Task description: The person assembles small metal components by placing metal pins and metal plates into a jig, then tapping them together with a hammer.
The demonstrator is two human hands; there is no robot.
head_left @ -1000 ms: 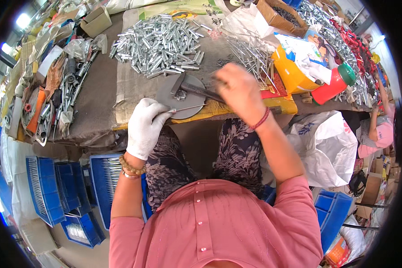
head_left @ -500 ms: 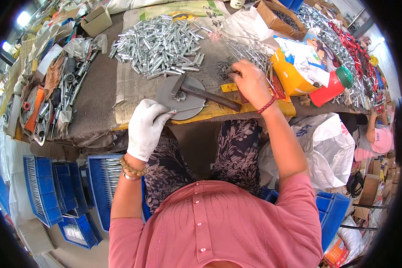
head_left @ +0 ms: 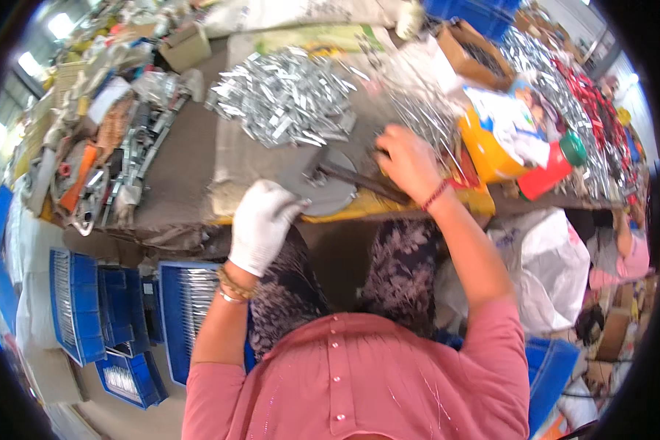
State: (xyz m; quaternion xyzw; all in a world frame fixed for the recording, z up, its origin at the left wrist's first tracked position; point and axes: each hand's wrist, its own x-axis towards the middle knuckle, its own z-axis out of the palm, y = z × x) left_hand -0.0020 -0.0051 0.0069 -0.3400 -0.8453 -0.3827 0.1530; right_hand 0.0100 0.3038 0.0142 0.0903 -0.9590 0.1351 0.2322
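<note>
My left hand (head_left: 260,227), in a white knit glove, is closed at the near edge of a grey round plate (head_left: 337,198). Its fingers pinch a thin metal rod (head_left: 305,202), of which only a short blurred end shows. Across the plate lies a hammer (head_left: 359,180) with a dark wooden handle, its head toward the far left. My bare right hand (head_left: 412,163) is beyond the handle's end, fingers curled together. Whatever its fingertips hold is hidden by blur. Left of it, farther back, is a heap of short silver metal tubes (head_left: 286,95).
Thin metal rods (head_left: 425,117) lie behind my right hand, beside a yellow container (head_left: 484,147) and a red jar with green lid (head_left: 554,169). Tools (head_left: 117,147) crowd the left. Blue bins (head_left: 172,315) of rods stand below. Another person (head_left: 623,257) is far right.
The whole view has shifted and blurred. My right hand has moved slightly left and nearer over the bench. The rod in my left hand no longer shows along its length.
</note>
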